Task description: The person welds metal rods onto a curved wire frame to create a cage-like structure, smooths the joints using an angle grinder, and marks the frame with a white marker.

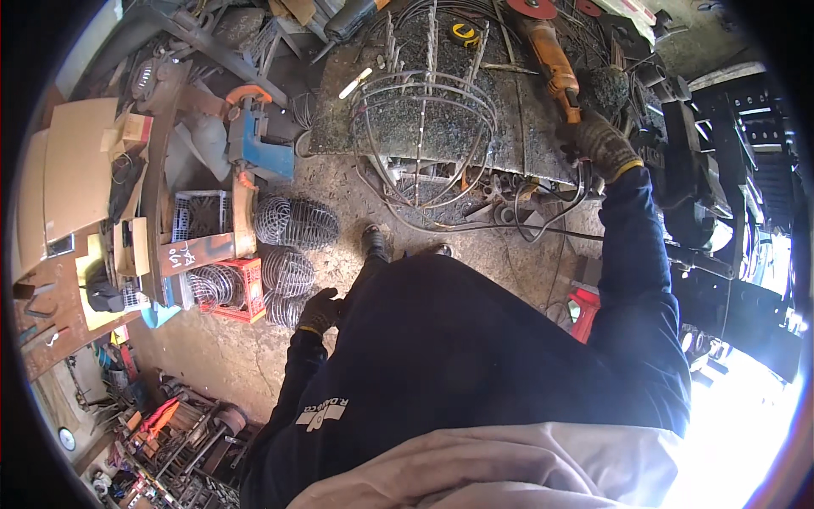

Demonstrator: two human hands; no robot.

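Your workbench [332, 131], far side: dark top, thick with grit and metal bits. On it you have a yellow tape measure [464, 34] far and a slim pale-handled tool [355, 83] at left; the round wire frame [424, 140] overhangs the near edge. Your orange grinder [555, 72] is over the right part, though from this overhead view it's unclear whether it rests there. Your floor [509, 263]: bare, dusty, stained. Left of your feet, domed wire cages [295, 222] sit clustered beside a red crate [254, 291] of more wirework.
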